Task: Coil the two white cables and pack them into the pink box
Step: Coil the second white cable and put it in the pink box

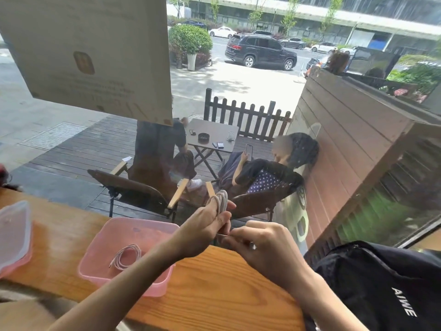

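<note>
A pink plastic box (pixel 95 271) stands open on the wooden counter, left of centre. Inside it lies one coiled white cable (pixel 126 256). My left hand (pixel 205 225) is raised above the counter, to the right of the box, and pinches a second white cable (pixel 220 201) wound into a coil that sticks up above my fingers. My right hand (pixel 265 249) is just to the right and a little lower, its fingers closed on the loose end of that same cable, where a small metal plug shows.
The box's translucent lid (pixel 14 235) lies at the counter's left edge. A black backpack (pixel 381 287) sits on the right. The wooden counter (pixel 214 283) ends at a window; beyond the glass are chairs, a small table and seated people.
</note>
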